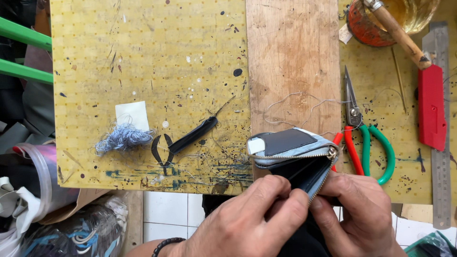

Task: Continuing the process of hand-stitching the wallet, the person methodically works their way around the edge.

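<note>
Down at the near edge of the surface (143, 57), a zipped pouch (293, 152) is held open by both hands. The left hand (247, 223) and right hand (357, 214) have their fingers clenched on its lower rim. Pliers (364, 138) lie just beside it; a thread tuft (121, 138) lies well apart.

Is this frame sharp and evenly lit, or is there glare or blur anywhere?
Head view: even daylight, soft shadows; the zip pouch and both hands, left hand and right hand, look sharp; mild glare on the steel ruler; no motion blur.
</note>
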